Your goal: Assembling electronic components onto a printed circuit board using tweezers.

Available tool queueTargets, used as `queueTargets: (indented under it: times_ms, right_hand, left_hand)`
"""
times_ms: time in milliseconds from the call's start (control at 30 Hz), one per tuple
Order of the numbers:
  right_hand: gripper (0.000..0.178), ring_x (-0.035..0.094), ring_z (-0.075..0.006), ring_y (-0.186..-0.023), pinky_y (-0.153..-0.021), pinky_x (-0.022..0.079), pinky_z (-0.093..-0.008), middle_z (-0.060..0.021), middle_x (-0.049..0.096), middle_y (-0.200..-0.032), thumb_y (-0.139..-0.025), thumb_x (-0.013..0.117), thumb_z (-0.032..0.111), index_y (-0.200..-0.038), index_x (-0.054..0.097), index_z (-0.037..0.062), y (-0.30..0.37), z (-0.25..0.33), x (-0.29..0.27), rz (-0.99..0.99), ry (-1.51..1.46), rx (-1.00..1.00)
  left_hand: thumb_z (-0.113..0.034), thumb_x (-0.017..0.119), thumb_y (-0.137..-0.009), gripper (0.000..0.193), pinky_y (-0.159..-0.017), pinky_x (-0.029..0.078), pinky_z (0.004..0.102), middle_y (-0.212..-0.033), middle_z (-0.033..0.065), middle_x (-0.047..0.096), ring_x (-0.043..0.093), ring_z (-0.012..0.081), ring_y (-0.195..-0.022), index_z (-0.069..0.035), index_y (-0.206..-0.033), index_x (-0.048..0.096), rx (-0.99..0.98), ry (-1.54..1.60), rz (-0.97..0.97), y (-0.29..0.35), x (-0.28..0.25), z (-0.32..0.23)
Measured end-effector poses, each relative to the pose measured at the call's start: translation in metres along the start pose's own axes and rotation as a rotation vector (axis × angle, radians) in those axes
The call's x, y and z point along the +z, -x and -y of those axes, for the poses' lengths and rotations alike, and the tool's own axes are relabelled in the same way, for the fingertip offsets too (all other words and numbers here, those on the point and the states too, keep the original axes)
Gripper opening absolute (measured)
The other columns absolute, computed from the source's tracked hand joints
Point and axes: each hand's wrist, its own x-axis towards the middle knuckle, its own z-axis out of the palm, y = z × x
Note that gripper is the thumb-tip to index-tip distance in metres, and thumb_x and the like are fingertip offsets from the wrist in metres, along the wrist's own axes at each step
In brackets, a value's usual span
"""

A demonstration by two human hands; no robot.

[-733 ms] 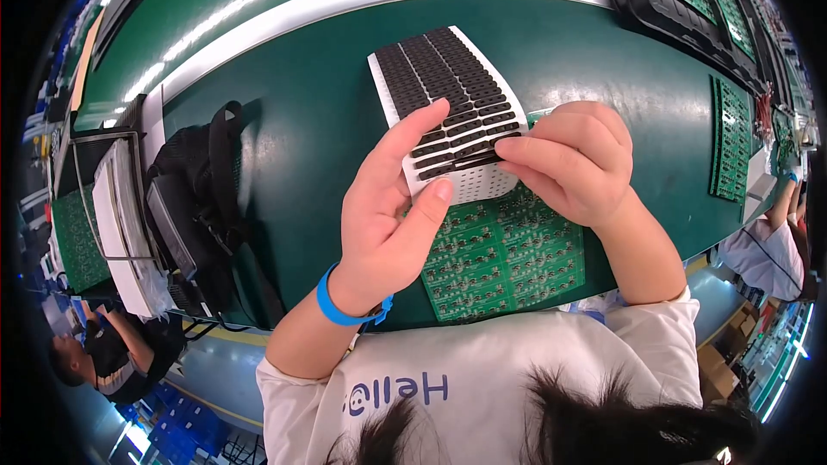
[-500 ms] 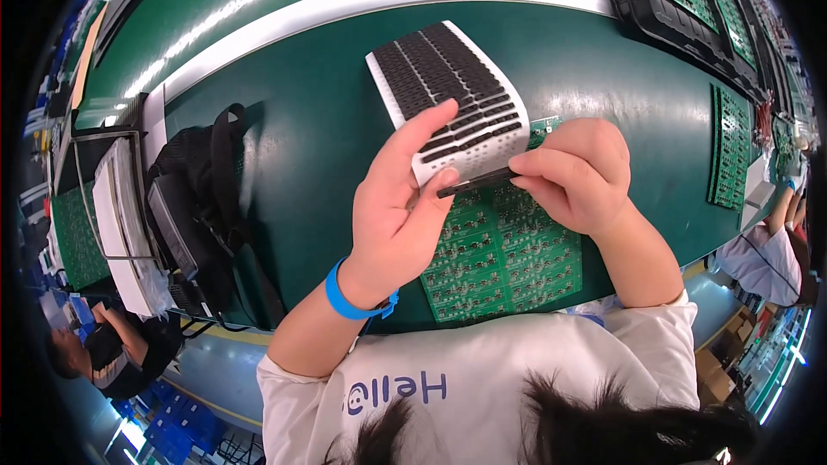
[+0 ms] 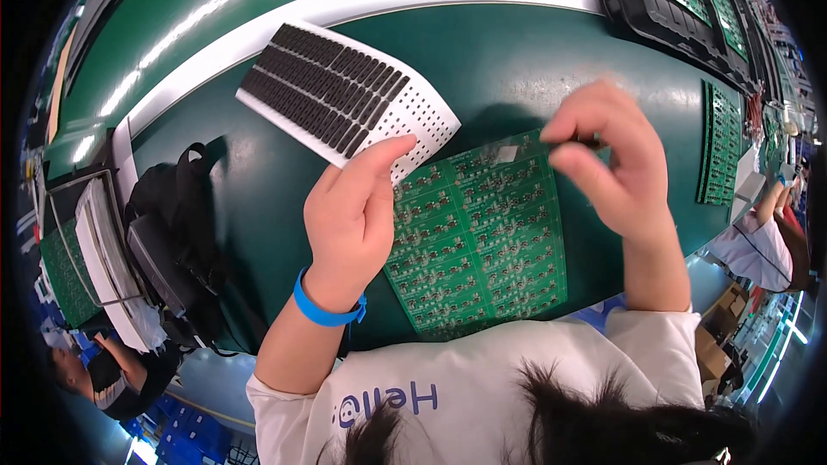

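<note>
My left hand, with a blue band on its wrist, pinches the near end of a white perforated sheet. Rows of narrow black strips cover the sheet's far part; its near end shows bare white with small holes. My right hand is curled above the far right corner of a green circuit board panel, thumb and forefinger close together. Between them shows a small black strip, blurred and mostly hidden by the fingers. The panel lies flat on the green table and carries rows of small components.
A black bag lies at the left beside a wire rack with white sheets. More green boards stand at the right, near a black tray at the far right. People sit at both sides.
My left hand has moved left with the sheet, which now tilts left. My right hand has parted from the sheet and moved right and slightly up, uncovering more of the panel.
</note>
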Motion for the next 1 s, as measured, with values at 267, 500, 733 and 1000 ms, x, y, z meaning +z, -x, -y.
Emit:
queueTargets:
  times_ms: [267, 500, 733, 1000]
  right_hand:
    - [0.025, 0.058, -0.02, -0.071, -0.058, 0.046, -0.0322, -0.0007, 0.059, -0.081, -0.063, 0.077, 0.011, -0.086, 0.065, 0.0136, 0.021, -0.033, 0.004, 0.09, 0.433, -0.228]
    - [0.027, 0.058, -0.0171, -0.066, -0.052, 0.043, -0.0299, 0.0019, 0.059, -0.079, -0.059, 0.077, 0.013, -0.083, 0.065, 0.0157, 0.023, -0.033, 0.005, 0.066, 0.46, -0.273]
    - [0.027, 0.057, -0.0164, -0.064, -0.051, 0.041, -0.0291, 0.0022, 0.058, -0.078, -0.059, 0.077, 0.013, -0.084, 0.065, 0.0159, 0.027, -0.027, 0.007, 0.039, 0.509, -0.287]
    - [0.026, 0.057, -0.0158, -0.064, -0.051, 0.04, -0.028, 0.0022, 0.058, -0.076, -0.058, 0.077, 0.014, -0.081, 0.066, 0.0153, 0.029, -0.021, 0.007, 0.042, 0.529, -0.284]
  left_hand:
    - [0.004, 0.062, -0.081, 0.026, -0.058, 0.047, 0.0258, -0.086, 0.0088, 0.068, 0.058, 0.0171, -0.062, -0.007, -0.103, 0.068, -0.009, 0.013, 0.014, 0.0, 0.0, -0.011]
    - [0.006, 0.063, -0.078, 0.028, -0.058, 0.048, 0.0254, -0.087, 0.0097, 0.068, 0.061, 0.0175, -0.065, -0.005, -0.103, 0.067, 0.041, -0.045, 0.027, 0.001, -0.005, -0.015]
    - [0.008, 0.063, -0.075, 0.032, -0.058, 0.048, 0.0251, -0.087, 0.01, 0.068, 0.061, 0.018, -0.065, -0.004, -0.104, 0.067, 0.035, -0.051, 0.034, 0.004, -0.008, -0.017]
    - [0.009, 0.062, -0.073, 0.033, -0.059, 0.048, 0.0245, -0.087, 0.0104, 0.068, 0.062, 0.0176, -0.066, -0.003, -0.104, 0.067, 0.028, -0.058, 0.065, 0.008, -0.013, -0.02]
